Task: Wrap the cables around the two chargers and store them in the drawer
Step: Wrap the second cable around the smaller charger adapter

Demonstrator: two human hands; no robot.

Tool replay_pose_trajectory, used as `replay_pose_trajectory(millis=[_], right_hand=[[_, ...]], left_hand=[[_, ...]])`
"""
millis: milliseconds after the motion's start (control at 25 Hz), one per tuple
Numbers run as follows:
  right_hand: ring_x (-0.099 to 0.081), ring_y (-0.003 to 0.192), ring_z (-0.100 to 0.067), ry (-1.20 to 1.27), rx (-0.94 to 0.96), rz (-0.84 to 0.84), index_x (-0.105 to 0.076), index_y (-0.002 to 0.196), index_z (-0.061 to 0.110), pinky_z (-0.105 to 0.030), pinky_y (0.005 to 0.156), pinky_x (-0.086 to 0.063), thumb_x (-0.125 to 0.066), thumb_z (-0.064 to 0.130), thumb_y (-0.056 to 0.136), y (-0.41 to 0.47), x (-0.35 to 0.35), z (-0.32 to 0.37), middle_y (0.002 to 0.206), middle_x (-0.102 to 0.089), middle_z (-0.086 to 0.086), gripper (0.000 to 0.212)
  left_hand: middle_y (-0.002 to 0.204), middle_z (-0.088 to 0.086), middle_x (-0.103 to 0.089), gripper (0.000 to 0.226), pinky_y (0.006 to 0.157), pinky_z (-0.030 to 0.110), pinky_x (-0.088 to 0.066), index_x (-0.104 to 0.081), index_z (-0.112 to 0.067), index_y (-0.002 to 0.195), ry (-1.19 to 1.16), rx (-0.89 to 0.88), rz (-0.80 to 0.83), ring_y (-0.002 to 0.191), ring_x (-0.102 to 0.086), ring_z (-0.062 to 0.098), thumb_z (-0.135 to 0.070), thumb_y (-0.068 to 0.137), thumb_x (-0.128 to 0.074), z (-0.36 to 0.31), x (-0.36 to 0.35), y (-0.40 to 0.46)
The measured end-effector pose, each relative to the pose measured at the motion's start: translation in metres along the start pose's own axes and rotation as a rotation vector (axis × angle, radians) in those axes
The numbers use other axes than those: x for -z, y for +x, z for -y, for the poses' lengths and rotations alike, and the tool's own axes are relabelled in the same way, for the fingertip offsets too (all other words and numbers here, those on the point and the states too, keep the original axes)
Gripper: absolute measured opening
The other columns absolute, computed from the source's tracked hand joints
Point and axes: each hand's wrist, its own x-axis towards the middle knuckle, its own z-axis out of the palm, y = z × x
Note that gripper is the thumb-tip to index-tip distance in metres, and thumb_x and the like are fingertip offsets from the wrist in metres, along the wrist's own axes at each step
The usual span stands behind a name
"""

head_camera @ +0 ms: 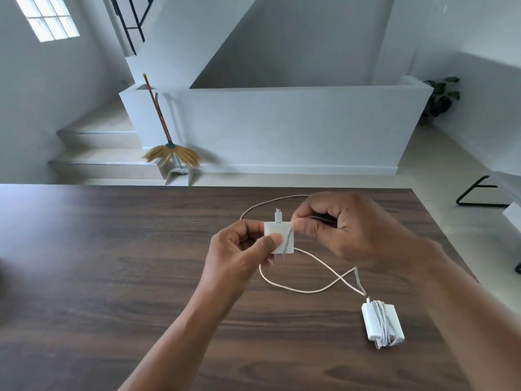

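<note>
Your left hand holds a white charger above the table, with the thumb curled over its near face and the fingers curled behind its left edge. A plug with a short stub sticks up from the charger's top, just beyond your left fingertips.

Your right hand is just to the right of the charger, its thumb and forefinger pinching the cable against the charger's right edge. One turn of cable runs down the charger's face beside your left thumb. The other fingers of your right hand are curled in toward the palm.

From under the charger the loose cable drops to the table below your hands, loops toward you, crosses over itself under your right wrist, and ends near the second charger. Another stretch arcs away beyond your right knuckles and back round to the left of the plug.

The second charger lies on the table below and to the right of your right hand, well apart from it, with its own cable already wound around its body.

Beyond the table's far edge, a broom leans against a low white wall, and a plant stands far off to the right.
</note>
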Motion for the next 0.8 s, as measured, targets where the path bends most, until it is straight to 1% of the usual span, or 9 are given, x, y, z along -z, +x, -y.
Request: replay_pose_trajectory(millis=[120, 200, 280, 320, 400, 480, 600, 720, 800], right_hand=[[-0.072, 0.076, -0.018, 0.054, 0.037, -0.02, -0.077, 0.089, 0.023, -0.043, 0.073, -0.059, -0.075, 0.029, 0.094, 0.021, 0.001, -0.01, 0.081, -0.077, 0.003, 0.008], [-0.073, 0.076, -0.016, 0.193, 0.048, -0.074, -0.079, 0.089, 0.016, -0.04, 0.073, -0.06, -0.076, 0.023, 0.092, 0.027, -0.004, -0.022, 0.083, -0.079, 0.003, 0.008], [-0.066, 0.064, -0.004, 0.343, 0.052, -0.098, -0.078, 0.089, 0.011, -0.022, 0.06, -0.052, -0.072, 0.018, 0.093, 0.027, -0.015, -0.035, 0.077, -0.076, 0.008, 0.01], [-0.061, 0.061, 0.0, 0.406, 0.054, -0.094, -0.078, 0.089, 0.009, -0.014, 0.059, -0.047, -0.07, 0.017, 0.094, 0.024, -0.023, -0.04, 0.073, -0.074, 0.01, 0.012], [-0.058, 0.057, 0.004, 0.519, 0.048, -0.083, -0.075, 0.091, 0.007, -0.009, 0.058, -0.044, -0.065, 0.019, 0.094, 0.018, -0.042, -0.046, 0.068, -0.071, 0.011, 0.017], [-0.055, 0.057, 0.003, 0.534, 0.02, -0.091, -0.076, 0.093, 0.008, -0.013, 0.059, -0.043, -0.061, 0.024, 0.097, 0.013, -0.057, -0.051, 0.064, -0.068, 0.008, 0.022], [-0.049, 0.053, 0.002, 0.499, -0.061, -0.087, -0.076, 0.095, 0.003, -0.013, 0.056, -0.038, -0.06, 0.013, 0.104, 0.005, -0.07, -0.059, 0.059, -0.06, 0.007, 0.02], [-0.043, 0.057, -0.004, 0.382, -0.073, -0.038, -0.074, 0.081, 0.023, -0.023, 0.056, -0.036, -0.063, 0.02, 0.103, -0.011, -0.081, -0.056, 0.061, -0.053, 0.004, 0.024], [-0.039, 0.057, -0.004, 0.3, -0.033, -0.037, -0.069, 0.076, 0.021, -0.024, 0.054, -0.035, -0.064, 0.024, 0.102, -0.025, -0.083, -0.05, 0.061, -0.048, 0.004, 0.027]], left_hand=[[0.081, 0.012, -0.079, 0.024, 0.065, 0.031, -0.058, -0.078, -0.003, 0.095, -0.003, 0.003, 0.098, 0.066, -0.069, 0.019, -0.019, 0.077, -0.08, -0.008, 0.002, -0.005], [0.081, 0.013, -0.078, 0.024, 0.064, 0.031, -0.058, -0.077, -0.002, 0.096, -0.074, 0.029, 0.129, 0.066, -0.07, 0.02, -0.016, 0.076, -0.079, -0.011, 0.003, -0.006], [0.081, 0.016, -0.077, 0.025, 0.064, 0.032, -0.059, -0.076, -0.001, 0.095, -0.16, 0.054, 0.144, 0.067, -0.073, 0.024, -0.013, 0.073, -0.08, -0.011, 0.003, -0.007], [0.082, 0.017, -0.077, 0.029, 0.064, 0.033, -0.06, -0.076, -0.001, 0.095, -0.193, 0.061, 0.142, 0.068, -0.073, 0.025, -0.015, 0.07, -0.081, -0.011, 0.002, -0.007], [0.082, 0.018, -0.076, 0.04, 0.065, 0.034, -0.059, -0.075, 0.001, 0.096, -0.215, 0.07, 0.122, 0.068, -0.071, 0.026, -0.022, 0.064, -0.082, -0.008, 0.001, -0.007], [0.08, 0.016, -0.073, 0.044, 0.065, 0.032, -0.055, -0.075, 0.003, 0.095, -0.202, 0.074, 0.105, 0.067, -0.065, 0.024, -0.027, 0.063, -0.082, -0.007, 0.0, -0.007], [0.077, 0.015, -0.07, 0.041, 0.062, 0.028, -0.054, -0.074, 0.002, 0.091, -0.269, 0.083, 0.077, 0.065, -0.061, 0.021, -0.026, 0.063, -0.082, -0.007, -0.004, -0.008], [0.074, 0.014, -0.072, 0.028, 0.06, 0.026, -0.056, -0.075, -0.001, 0.087, -0.313, 0.06, 0.024, 0.063, -0.065, 0.021, -0.019, 0.067, -0.083, -0.009, -0.006, -0.006], [0.077, 0.012, -0.074, 0.021, 0.061, 0.026, -0.057, -0.078, -0.006, 0.084, -0.274, 0.048, -0.024, 0.065, -0.063, 0.023, -0.019, 0.069, -0.084, -0.01, -0.006, -0.003]])
